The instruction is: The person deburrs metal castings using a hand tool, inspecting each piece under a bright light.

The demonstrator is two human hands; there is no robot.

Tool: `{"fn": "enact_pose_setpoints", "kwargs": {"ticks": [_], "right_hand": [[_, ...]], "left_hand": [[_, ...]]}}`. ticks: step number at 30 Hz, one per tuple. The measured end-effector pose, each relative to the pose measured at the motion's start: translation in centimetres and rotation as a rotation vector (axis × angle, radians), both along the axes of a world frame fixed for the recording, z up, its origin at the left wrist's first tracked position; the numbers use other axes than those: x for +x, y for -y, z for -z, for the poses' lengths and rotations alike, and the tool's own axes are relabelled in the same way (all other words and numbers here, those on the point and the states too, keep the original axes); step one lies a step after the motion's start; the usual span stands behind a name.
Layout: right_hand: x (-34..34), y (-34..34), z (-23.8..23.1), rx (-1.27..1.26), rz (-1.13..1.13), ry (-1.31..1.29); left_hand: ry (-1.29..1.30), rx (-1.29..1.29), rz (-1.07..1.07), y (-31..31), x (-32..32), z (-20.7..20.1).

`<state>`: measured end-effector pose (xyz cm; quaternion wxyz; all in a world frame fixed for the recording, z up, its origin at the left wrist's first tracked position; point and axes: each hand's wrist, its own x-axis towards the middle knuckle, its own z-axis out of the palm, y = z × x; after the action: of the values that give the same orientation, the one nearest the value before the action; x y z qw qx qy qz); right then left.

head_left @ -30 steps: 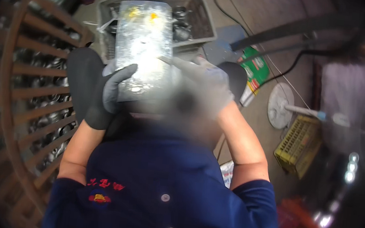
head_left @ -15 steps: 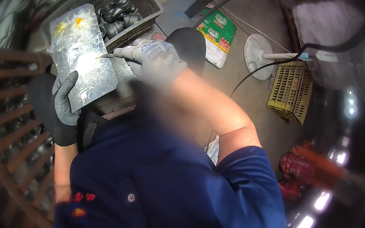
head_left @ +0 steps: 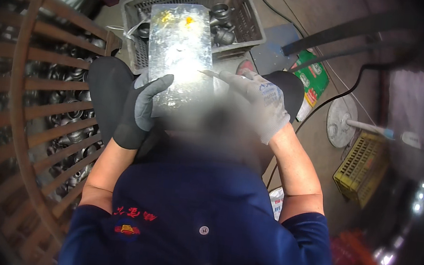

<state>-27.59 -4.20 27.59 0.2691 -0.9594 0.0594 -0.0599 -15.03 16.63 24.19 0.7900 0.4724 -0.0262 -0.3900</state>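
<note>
My left hand, in a grey glove with a dark cuff, grips the lower left edge of a flat shiny metal plate, thumb on top. Yellow-orange smears and whitish patches mark the plate, and bright glare covers its middle. My right hand, in a light grey printed glove, is closed round a thin pointed tool. The tool's tip lies over the plate's right part; whether it touches is lost in the glare. A blurred patch hides the area below the right hand.
Beyond the plate stands a grey plastic crate with dark round metal fittings. A slatted wooden frame with many fittings behind it is at left. At right are a green packet, a round white base with a pole and a yellow crate.
The whole view has swung, so the plate and hands appear farther right and the plate stands straighter. Both grips look the same, and the tool remains over the plate.
</note>
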Motion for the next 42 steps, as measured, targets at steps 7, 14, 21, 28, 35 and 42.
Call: {"fn": "enact_pose_setpoints", "kwargs": {"ticks": [7,14,21,28,35,42], "right_hand": [[-0.1,-0.1,0.8,-0.102,0.036,0.003],[-0.1,0.1,0.7,-0.034,-0.022,-0.018],[-0.8,-1.2,1.9,0.834,0.254,-0.166],[-0.4,-4.6,6.3,-0.021,0.175,0.164],[-0.1,-4.2,4.6,-0.122,0.240,0.004],[0.6,-4.2,4.3,-0.115,0.107,-0.045]], "left_hand": [[-0.098,0.006,0.033,0.2,0.4,-0.4],[-0.084,-0.008,0.086,0.0,1.2,-0.1],[-0.025,-0.212,0.110,0.4,1.7,2.5],[0.045,-0.165,0.174,-1.1,2.3,4.9],[0.056,-0.165,0.193,-0.8,2.9,4.2],[0.111,-0.202,0.187,-0.9,2.7,3.9]]}}
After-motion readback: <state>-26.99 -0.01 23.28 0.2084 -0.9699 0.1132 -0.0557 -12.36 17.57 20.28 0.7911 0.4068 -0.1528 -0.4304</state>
